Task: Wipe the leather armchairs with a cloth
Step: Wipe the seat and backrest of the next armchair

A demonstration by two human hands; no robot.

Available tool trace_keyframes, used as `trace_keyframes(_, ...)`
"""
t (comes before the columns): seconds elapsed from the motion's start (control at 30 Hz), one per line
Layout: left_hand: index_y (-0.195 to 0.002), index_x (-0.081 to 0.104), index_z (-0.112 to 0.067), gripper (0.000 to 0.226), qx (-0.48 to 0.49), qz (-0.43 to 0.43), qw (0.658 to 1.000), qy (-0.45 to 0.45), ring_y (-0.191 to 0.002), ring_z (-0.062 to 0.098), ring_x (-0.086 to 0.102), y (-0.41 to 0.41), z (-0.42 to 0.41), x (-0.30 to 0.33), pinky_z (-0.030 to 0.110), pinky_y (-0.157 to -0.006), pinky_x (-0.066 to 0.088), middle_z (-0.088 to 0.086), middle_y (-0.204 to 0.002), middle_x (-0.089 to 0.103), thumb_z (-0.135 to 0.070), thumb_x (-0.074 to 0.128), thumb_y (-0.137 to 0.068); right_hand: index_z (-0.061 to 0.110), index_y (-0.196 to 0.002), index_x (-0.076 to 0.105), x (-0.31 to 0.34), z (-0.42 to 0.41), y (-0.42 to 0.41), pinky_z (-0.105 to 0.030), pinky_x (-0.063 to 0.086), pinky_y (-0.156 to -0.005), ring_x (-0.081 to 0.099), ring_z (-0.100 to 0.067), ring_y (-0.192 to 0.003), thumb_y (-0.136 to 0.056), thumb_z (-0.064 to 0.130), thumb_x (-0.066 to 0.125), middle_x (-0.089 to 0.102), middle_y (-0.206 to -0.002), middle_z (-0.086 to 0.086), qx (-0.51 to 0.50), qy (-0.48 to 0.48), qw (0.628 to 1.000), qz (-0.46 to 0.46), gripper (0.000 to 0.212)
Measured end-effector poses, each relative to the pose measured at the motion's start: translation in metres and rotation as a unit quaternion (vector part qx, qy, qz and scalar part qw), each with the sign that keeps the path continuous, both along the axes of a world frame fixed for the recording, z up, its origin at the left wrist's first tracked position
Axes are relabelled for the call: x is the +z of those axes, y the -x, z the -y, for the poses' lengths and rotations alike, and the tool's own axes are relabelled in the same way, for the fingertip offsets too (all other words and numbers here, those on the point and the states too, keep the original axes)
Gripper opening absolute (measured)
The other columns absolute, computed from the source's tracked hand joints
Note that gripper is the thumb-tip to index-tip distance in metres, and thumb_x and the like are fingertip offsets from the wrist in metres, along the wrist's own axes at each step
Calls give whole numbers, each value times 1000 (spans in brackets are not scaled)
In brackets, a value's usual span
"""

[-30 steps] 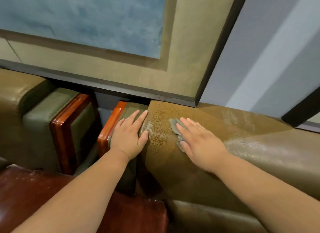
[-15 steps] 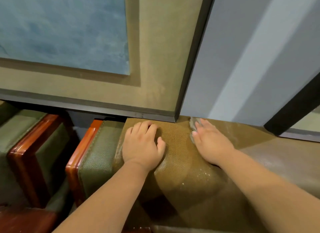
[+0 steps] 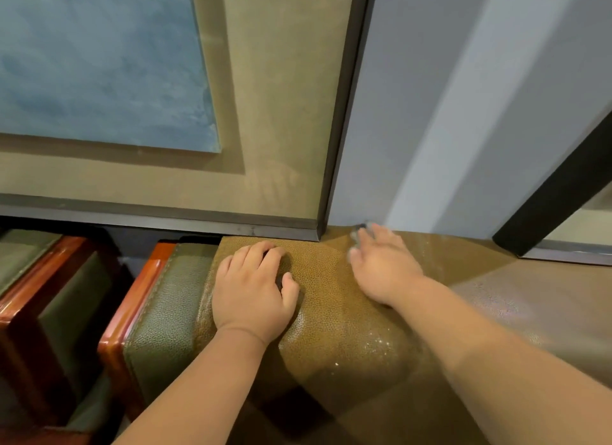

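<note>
Right hand [image 3: 381,265] grip flat on cloth [image 3: 359,231], left hand [image 3: 253,290] curled on armchair [image 3: 331,312], grey wall [image 3: 414,113] behind

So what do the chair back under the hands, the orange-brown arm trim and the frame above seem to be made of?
The chair back looks like pebble-grained tan leather or imitation leather, with a slight sheen and bright specks. The arm trim looks like glossy lacquered wood: reddish, with sharp highlights. The frame looks like dark matte metal or painted wood; I cannot tell which.
</note>
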State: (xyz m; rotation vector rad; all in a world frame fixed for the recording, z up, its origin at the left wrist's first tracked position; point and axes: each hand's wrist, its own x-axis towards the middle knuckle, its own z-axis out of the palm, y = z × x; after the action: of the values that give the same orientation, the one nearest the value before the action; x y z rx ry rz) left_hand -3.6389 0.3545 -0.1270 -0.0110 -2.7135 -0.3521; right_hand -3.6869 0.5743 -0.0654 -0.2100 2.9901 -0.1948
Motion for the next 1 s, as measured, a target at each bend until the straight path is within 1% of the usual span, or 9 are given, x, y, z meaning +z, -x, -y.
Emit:
trace_keyframes(0.17,-124,72,-23,47,-2,-7,1000,-1,-123,21,57,-3,1,-2,42,-106,42,-2,-130,67,-45,46,-91,18,-166,15,-17,21,-85,-41,2,-130,4,-22,-161,-101,49,12,7,-174,-3,171,-1,985,-28,73)
trace_keyframes(0.3,-121,73,-22,45,-5,-24,1000,-6,-119,21,58,-1,-1,0,42,-104,42,-2,-127,68,-44,49,-90,21,-160,36,-26,-70,-72,-40,21,-128,29,-22,-154,-105,44,23,34,-167,-5,-5,14,994,-106,61)
trace_keyframes(0.4,-122,73,-22,46,-4,-23,1000,0,-119,22,59,3,-1,0,42,-104,42,-1,-127,68,-43,47,-91,14,-153,45,-25,-50,-77,-49,26,-126,35,-34,-151,-104,43,22,39,-162,-12,-67,17,989,-132,62)
trace_keyframes(0.53,-119,74,-20,45,-10,-32,999,-3,-117,24,60,-2,0,-5,43,-102,43,0,-127,69,-39,47,-90,12,-161,31,-54,46,-126,-51,16,-128,19,-33,-158,-102,48,28,25,-169,-11,131,-32,982,-134,70)
trace_keyframes(0.6,-118,75,-18,45,-8,-43,999,-9,-117,24,61,-4,0,-5,43,-101,44,1,-128,70,-38,47,-89,10,-158,38,-55,31,-123,-51,25,-126,27,-33,-155,-99,52,41,33,-166,-13,195,-60,968,-145,72)
trace_keyframes(0.7,-121,75,-18,47,-13,-36,999,-14,-120,24,61,-3,-1,-1,44,-104,44,2,-130,70,-40,46,-92,11,-153,48,-54,-44,-112,-48,30,-125,37,-30,-151,-96,52,52,43,-161,-12,123,-70,976,-164,71)
trace_keyframes(0.83,-122,75,-19,49,-9,-21,1000,-20,-122,23,60,-1,-5,-1,43,-107,44,1,-130,70,-42,43,-93,17,-160,34,-46,-53,-119,-44,17,-129,22,-24,-157,-103,50,35,31,-167,-6,-86,-32,984,-152,66)
trace_keyframes(0.9,-123,74,-21,48,-12,2,1000,-20,-122,21,60,-3,-6,-2,42,-108,43,0,-131,69,-42,43,-93,15,-162,30,-52,-11,-127,-50,17,-129,18,-29,-158,-104,49,27,26,-169,-9,-28,-41,986,-159,67)
trace_keyframes(1.0,-123,72,-24,47,-5,13,1000,-4,-120,19,60,-8,-1,-2,41,-105,43,-3,-130,69,-43,42,-93,14,-162,33,-67,11,-137,-52,24,-127,19,-32,-158,-103,52,31,26,-169,-11,181,-86,970,-140,70)
